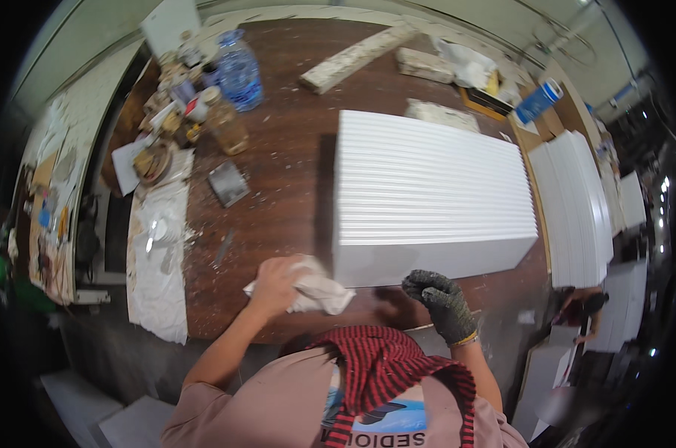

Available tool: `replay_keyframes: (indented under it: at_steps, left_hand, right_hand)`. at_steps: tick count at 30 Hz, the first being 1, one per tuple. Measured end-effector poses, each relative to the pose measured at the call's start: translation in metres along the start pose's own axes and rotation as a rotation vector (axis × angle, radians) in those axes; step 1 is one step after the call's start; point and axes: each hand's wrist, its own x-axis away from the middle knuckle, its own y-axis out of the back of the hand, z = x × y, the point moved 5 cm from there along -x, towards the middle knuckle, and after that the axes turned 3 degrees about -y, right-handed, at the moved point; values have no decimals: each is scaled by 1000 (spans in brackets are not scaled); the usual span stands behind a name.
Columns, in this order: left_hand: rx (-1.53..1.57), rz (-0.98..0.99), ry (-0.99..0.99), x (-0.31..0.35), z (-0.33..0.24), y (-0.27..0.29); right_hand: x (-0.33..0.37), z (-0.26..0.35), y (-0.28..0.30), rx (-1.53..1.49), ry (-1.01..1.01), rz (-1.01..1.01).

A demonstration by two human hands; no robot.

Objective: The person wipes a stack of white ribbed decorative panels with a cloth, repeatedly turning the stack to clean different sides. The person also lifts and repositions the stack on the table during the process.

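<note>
My bare left hand (276, 287) is closed on a crumpled white cloth (319, 290), low over the brown table near its front edge. Just right of the cloth stands a big white block (431, 179) with a ridged top, which looks like many thin panels stacked side by side; its smooth grey-white front side (427, 261) faces me. My right hand (441, 302) wears a dark grey work glove and is held before that front side, fingers curled inward. Whatever its fingers may hold is hidden.
Bottles, including a large clear blue one (238, 71), and jars crowd the table's (278, 179) far left. A small grey metal plate (228, 184) lies nearby. Long whitish bars (360, 56) lie at the back. White panels (573, 205) stand right; another person (580, 310) works beyond.
</note>
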Motion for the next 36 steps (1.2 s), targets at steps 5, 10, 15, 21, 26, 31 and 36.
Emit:
replay_keyframes:
  at_steps: [5,10,15,21,26,31,36]
  left_hand:
    - [322,-512,144,-39,21,80]
    - [-7,-142,-193,-137,-83,87]
    - [-351,440,-257,-225,-179,-43]
    - [-319,373,-454,-323,-305,-159]
    - [-250,325,-572,-394,-387,-251]
    - [-280,336,-569,-365,-354,-218]
    - [-388,442,-279,-312,-295,-155]
  right_hand:
    - [41,14,110,-76,194,-376]
    - [56,22,248,150,282,-774]
    - [15,28,358,823,93,-820]
    - [-37,24,395,712,312,-376]
    - [-51,18,397,900,589,-353]
    - [-55,3,401,953,499,-367]
    - [-59,-4,400,921,406,-341]
